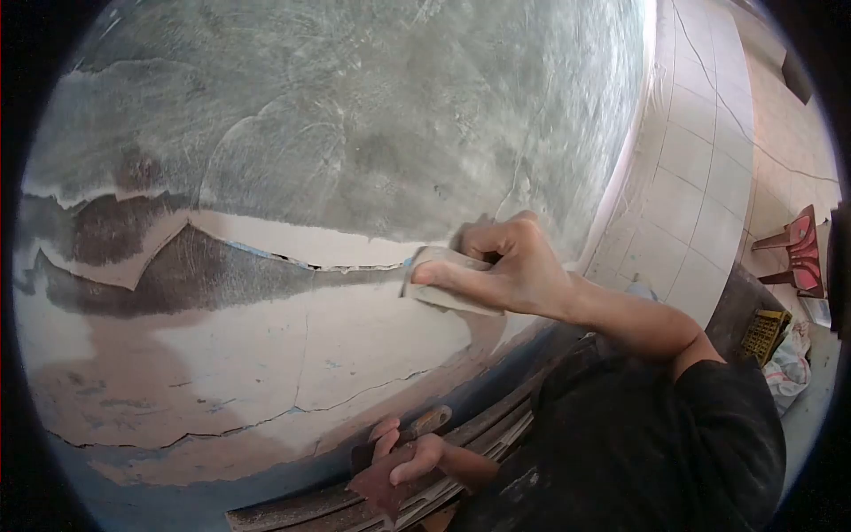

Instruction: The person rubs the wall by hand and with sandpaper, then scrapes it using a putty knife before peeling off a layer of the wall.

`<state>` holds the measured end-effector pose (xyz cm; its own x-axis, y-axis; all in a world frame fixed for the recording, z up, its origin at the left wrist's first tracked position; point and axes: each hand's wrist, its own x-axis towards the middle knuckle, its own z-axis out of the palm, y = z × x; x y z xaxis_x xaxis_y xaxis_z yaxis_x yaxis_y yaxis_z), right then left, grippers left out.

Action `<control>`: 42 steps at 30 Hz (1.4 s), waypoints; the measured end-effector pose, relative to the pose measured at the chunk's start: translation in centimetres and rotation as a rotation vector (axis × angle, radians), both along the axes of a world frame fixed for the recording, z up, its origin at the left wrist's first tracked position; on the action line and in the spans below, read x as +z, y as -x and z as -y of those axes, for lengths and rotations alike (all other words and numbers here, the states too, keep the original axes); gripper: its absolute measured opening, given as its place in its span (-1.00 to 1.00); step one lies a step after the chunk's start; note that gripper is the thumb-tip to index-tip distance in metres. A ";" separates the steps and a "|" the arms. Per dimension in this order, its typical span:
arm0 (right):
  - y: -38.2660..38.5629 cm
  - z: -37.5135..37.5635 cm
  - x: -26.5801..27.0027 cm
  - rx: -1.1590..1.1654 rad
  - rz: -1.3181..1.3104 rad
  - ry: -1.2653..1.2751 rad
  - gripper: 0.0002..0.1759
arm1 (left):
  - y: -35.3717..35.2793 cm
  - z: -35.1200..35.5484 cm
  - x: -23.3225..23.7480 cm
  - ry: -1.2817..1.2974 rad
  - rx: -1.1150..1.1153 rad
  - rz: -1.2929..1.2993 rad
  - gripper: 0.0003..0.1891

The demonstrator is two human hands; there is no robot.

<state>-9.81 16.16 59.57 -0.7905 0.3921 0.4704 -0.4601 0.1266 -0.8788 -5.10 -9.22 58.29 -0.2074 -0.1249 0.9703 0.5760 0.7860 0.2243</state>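
Note:
My right hand (501, 266) is closed around a folded, beige-backed piece of sandpaper (452, 288), which lies against the wall (372, 133). Its thumb presses on the near face, and the fingers curl behind. A jagged crack, with chipped blue and white edges, runs along the wall to the sandpaper. Lower down, my left hand (412, 457) grips a reddish-brown sheet of sandpaper (381, 488). Also in that hand is a dark tool with a rounded, holed handle end (432, 420), possibly a putty knife; the fingers partly hide it.
Grey patched plaster covers the upper wall, with pale paint and a second crack (297, 410) below. Long dark slats (292, 516) lie beneath my left hand. At right are floor tiles (691, 177), a cable, a red plastic stool (798, 253), a yellow crate (764, 335) and a white bag (787, 368).

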 end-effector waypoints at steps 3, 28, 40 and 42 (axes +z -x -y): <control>-0.3 -0.2 1.3 -0.031 -0.078 -0.014 -0.35 | 0.6 -0.2 0.5 0.049 -0.022 -0.060 -0.36; -0.9 0.3 -4.3 0.057 0.328 0.053 -0.31 | 2.2 0.2 -0.9 0.010 -0.071 -0.145 -0.33; -1.0 0.8 -4.2 0.099 0.331 0.127 -0.30 | 2.4 0.2 -0.9 0.022 -0.092 -0.139 -0.33; -0.9 0.9 -2.6 0.078 0.203 0.136 -0.30 | 2.1 0.3 -0.8 0.015 -0.075 -0.126 -0.33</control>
